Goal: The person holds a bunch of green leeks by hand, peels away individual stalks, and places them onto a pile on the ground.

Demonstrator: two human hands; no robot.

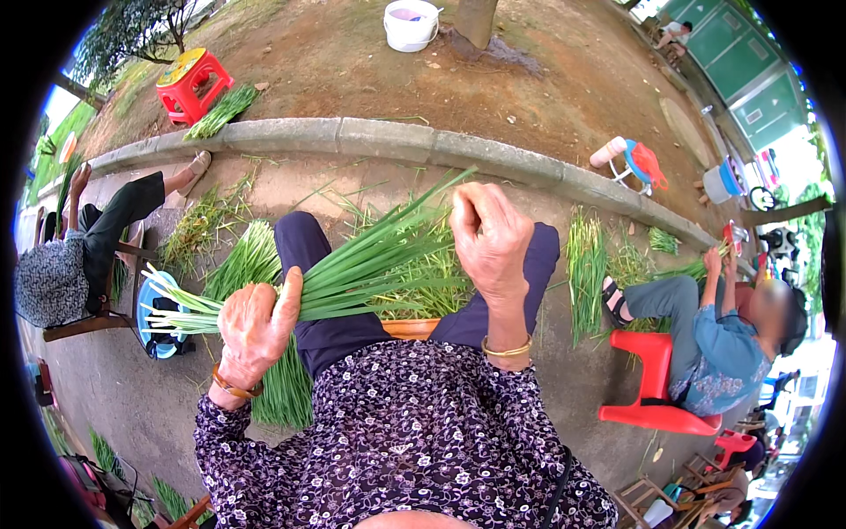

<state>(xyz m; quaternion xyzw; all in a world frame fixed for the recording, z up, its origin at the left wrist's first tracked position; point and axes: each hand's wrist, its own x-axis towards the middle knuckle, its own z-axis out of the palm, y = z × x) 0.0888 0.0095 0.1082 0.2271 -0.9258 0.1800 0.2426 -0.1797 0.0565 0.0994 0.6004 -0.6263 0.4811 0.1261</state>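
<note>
My left hand (260, 322) is closed around a bunch of garlic chives (370, 269) above my lap. The white stem ends stick out to the left, and the long green leaves fan out to the upper right. Beside the leaf tips, my right hand (493, 234) is raised with its fingers curled into a pinch; whatever they hold is hidden. Between my knees sits an orange container (411, 329) under a heap of loose green and yellowish leaves (423, 295). More chives (247, 260) lie by my left knee, and another pile (284, 388) shows below my left forearm.
A stone curb (388, 139) crosses ahead, with a red stool (189, 88) and white bucket (411, 25) beyond. People sit at left (57, 278) and right (723, 344), the latter by a red chair (652, 379). A blue basin (159, 317) stands left; chives (586, 273) lie right.
</note>
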